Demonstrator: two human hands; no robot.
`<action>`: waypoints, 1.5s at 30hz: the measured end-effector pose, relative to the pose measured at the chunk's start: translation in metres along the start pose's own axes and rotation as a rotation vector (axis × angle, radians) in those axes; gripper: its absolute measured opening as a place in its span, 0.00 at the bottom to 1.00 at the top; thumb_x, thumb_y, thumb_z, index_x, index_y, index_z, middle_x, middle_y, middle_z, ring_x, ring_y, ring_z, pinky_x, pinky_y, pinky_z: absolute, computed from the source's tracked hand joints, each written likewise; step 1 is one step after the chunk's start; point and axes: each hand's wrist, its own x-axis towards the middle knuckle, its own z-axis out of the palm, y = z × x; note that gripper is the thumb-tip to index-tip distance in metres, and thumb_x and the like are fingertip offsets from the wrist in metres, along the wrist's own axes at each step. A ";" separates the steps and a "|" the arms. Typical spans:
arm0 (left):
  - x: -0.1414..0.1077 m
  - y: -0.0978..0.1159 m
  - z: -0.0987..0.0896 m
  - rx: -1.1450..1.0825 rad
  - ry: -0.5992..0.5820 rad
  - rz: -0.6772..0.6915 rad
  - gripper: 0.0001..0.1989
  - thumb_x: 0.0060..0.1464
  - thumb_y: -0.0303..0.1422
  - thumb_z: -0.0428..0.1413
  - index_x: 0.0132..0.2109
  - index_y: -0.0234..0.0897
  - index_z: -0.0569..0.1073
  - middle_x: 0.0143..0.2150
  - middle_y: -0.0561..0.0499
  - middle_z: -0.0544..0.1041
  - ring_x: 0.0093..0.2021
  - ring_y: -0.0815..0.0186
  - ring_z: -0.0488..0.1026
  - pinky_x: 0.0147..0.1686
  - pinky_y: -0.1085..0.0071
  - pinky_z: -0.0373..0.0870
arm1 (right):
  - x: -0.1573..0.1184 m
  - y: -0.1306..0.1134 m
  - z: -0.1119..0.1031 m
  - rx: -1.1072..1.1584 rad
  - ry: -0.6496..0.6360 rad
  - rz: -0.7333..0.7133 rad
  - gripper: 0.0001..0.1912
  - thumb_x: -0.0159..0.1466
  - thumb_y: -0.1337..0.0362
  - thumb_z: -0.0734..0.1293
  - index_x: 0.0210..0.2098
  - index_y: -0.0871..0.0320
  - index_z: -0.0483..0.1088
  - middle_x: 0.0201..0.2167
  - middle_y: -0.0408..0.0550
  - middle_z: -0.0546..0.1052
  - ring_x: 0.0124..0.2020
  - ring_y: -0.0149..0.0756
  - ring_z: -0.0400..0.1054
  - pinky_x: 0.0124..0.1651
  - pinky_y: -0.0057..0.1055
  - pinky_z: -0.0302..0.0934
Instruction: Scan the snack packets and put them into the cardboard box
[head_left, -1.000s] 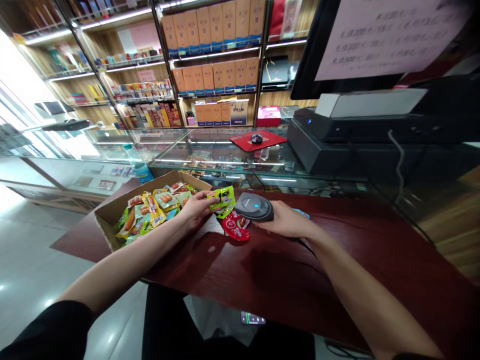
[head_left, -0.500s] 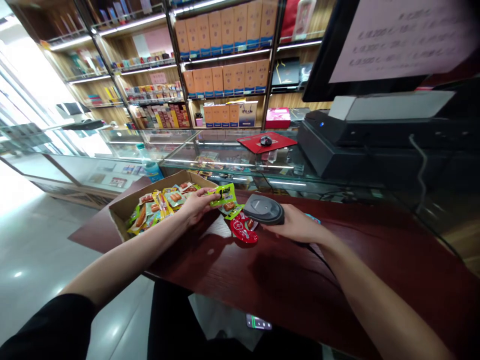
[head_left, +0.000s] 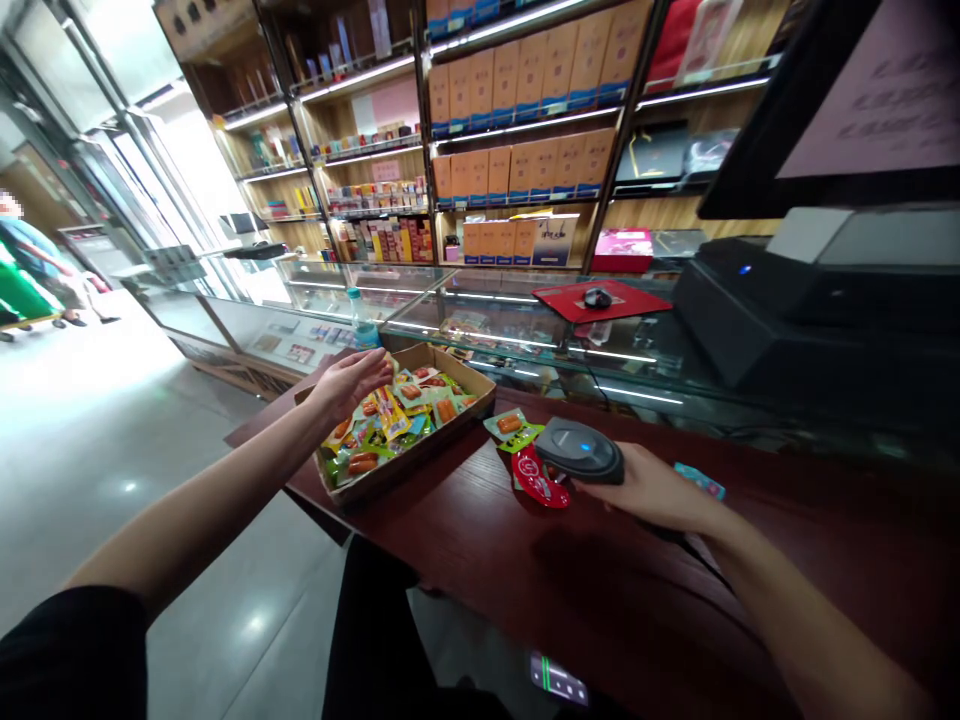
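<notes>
My left hand [head_left: 352, 382] hovers over the left rear part of a cardboard box [head_left: 358, 492] with its fingers stretched out. A pale wrapper edge shows by its fingertips, but nothing seems gripped. Inside the box lie several small snack packets [head_left: 390, 415], many with sausage-like pieces. My right hand [head_left: 645, 485] is closed around a dark grey barcode scanner [head_left: 579, 450], on which a blue light glows. Just left of the scanner, partly under its head, a red packet [head_left: 538, 480] and a green-edged packet [head_left: 511, 425] rest on the dark red wooden table [head_left: 465, 535].
A blue packet [head_left: 699, 480] lies beyond my right wrist. Behind the table stands a glass counter [head_left: 480, 310] with a computer mouse [head_left: 598, 298] on a red mat [head_left: 652, 300]. A bottle [head_left: 364, 325] is behind the box. A phone [head_left: 559, 680] shows below the table edge.
My left hand has moved left from beside the scanner to above the box, and the green packet has left its fingers. The scanner's blue light is now on. The view has turned left.
</notes>
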 end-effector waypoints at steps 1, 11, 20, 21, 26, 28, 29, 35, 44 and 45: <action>-0.001 -0.002 0.003 0.004 -0.005 -0.001 0.12 0.46 0.28 0.66 0.38 0.28 0.74 0.32 0.45 0.77 0.34 0.64 0.78 0.38 0.67 0.79 | 0.000 0.000 -0.001 -0.001 -0.002 0.009 0.22 0.56 0.55 0.70 0.46 0.61 0.75 0.34 0.50 0.80 0.37 0.45 0.74 0.42 0.38 0.69; -0.028 -0.058 0.085 0.146 -0.214 -0.125 0.14 0.45 0.30 0.67 0.40 0.29 0.75 0.35 0.44 0.78 0.35 0.64 0.78 0.39 0.67 0.78 | -0.007 0.006 -0.021 0.044 0.023 0.086 0.17 0.57 0.55 0.69 0.41 0.60 0.73 0.31 0.47 0.79 0.21 0.31 0.66 0.25 0.29 0.63; -0.019 -0.146 0.114 0.919 -0.567 0.002 0.21 0.47 0.42 0.63 0.47 0.35 0.77 0.37 0.46 0.79 0.35 0.63 0.76 0.35 0.70 0.72 | -0.012 0.020 -0.030 0.000 0.079 0.144 0.17 0.58 0.54 0.69 0.41 0.59 0.71 0.29 0.48 0.79 0.21 0.33 0.69 0.23 0.29 0.62; -0.016 -0.153 0.114 1.034 -0.580 0.062 0.21 0.48 0.43 0.62 0.46 0.35 0.77 0.37 0.45 0.80 0.36 0.61 0.76 0.36 0.70 0.71 | -0.012 0.022 -0.030 -0.011 0.083 0.141 0.17 0.58 0.54 0.70 0.41 0.59 0.71 0.28 0.48 0.79 0.21 0.33 0.69 0.24 0.29 0.62; -0.011 -0.172 0.119 1.351 -0.650 0.278 0.23 0.54 0.48 0.54 0.46 0.35 0.80 0.40 0.40 0.79 0.40 0.55 0.76 0.41 0.66 0.68 | -0.013 0.029 -0.031 -0.023 0.085 0.129 0.17 0.58 0.54 0.69 0.41 0.59 0.71 0.28 0.47 0.78 0.20 0.33 0.69 0.24 0.28 0.62; -0.010 -0.175 0.123 1.398 -0.649 0.293 0.24 0.54 0.48 0.53 0.45 0.33 0.81 0.41 0.39 0.78 0.41 0.53 0.75 0.42 0.66 0.67 | -0.014 0.028 -0.031 -0.029 0.084 0.126 0.17 0.58 0.54 0.69 0.41 0.59 0.71 0.28 0.47 0.78 0.20 0.33 0.69 0.24 0.28 0.62; -0.010 -0.176 0.125 1.408 -0.647 0.282 0.25 0.54 0.48 0.53 0.45 0.33 0.81 0.40 0.39 0.78 0.41 0.53 0.75 0.42 0.66 0.67 | -0.014 0.026 -0.031 -0.032 0.082 0.123 0.17 0.58 0.54 0.69 0.41 0.59 0.71 0.28 0.47 0.78 0.20 0.32 0.69 0.24 0.28 0.62; -0.008 -0.180 0.128 1.305 -0.662 0.139 0.22 0.51 0.48 0.56 0.39 0.33 0.82 0.28 0.46 0.77 0.35 0.58 0.75 0.36 0.68 0.67 | -0.013 0.018 -0.030 -0.027 0.081 0.083 0.17 0.59 0.54 0.69 0.42 0.59 0.71 0.30 0.47 0.78 0.21 0.31 0.68 0.26 0.29 0.63; -0.014 -0.179 0.129 1.501 -0.655 0.267 0.27 0.52 0.49 0.54 0.50 0.32 0.77 0.43 0.40 0.77 0.43 0.56 0.75 0.46 0.67 0.68 | -0.011 0.018 -0.027 -0.040 0.084 0.063 0.16 0.57 0.56 0.70 0.40 0.61 0.71 0.29 0.46 0.78 0.22 0.31 0.67 0.27 0.28 0.62; -0.014 -0.178 0.131 1.519 -0.662 0.253 0.27 0.52 0.50 0.55 0.49 0.32 0.77 0.42 0.40 0.77 0.43 0.56 0.75 0.45 0.67 0.68 | -0.011 0.018 -0.026 -0.044 0.083 0.066 0.16 0.57 0.56 0.70 0.40 0.61 0.71 0.28 0.46 0.77 0.21 0.31 0.67 0.27 0.28 0.62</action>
